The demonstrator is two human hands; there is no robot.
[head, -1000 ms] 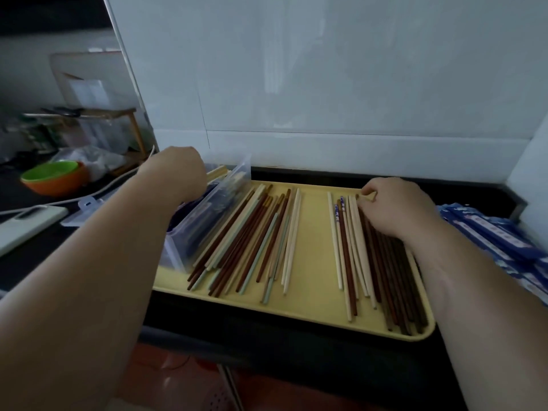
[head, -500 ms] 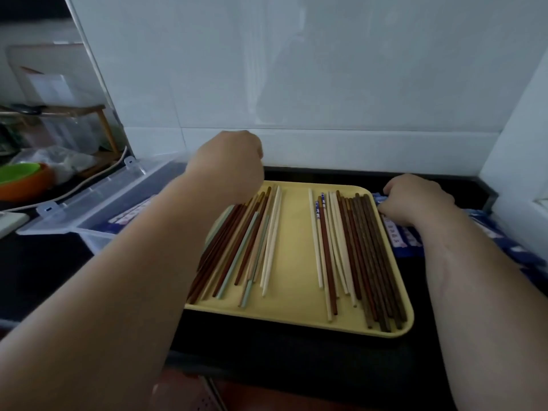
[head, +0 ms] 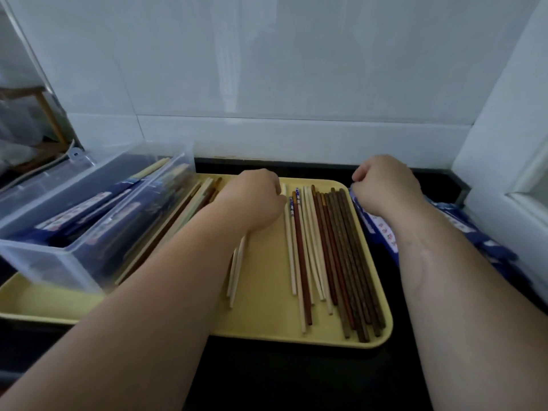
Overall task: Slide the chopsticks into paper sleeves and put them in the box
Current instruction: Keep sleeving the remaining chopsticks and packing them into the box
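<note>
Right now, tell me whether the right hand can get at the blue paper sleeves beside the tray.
Probably yes: the right hand rests on the blue paper sleeves beside the tray; nothing intervenes.

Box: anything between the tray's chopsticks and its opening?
Nothing visible. The box sits open-topped on the left end of the yellow tray; between it and the left hand lie only loose chopsticks against its wall.

Two bare forearms, sleeveless as far as the view reaches, end in a bare left hand [head: 255,200] and right hand [head: 385,188], faint creases lining the right wrist.
</note>
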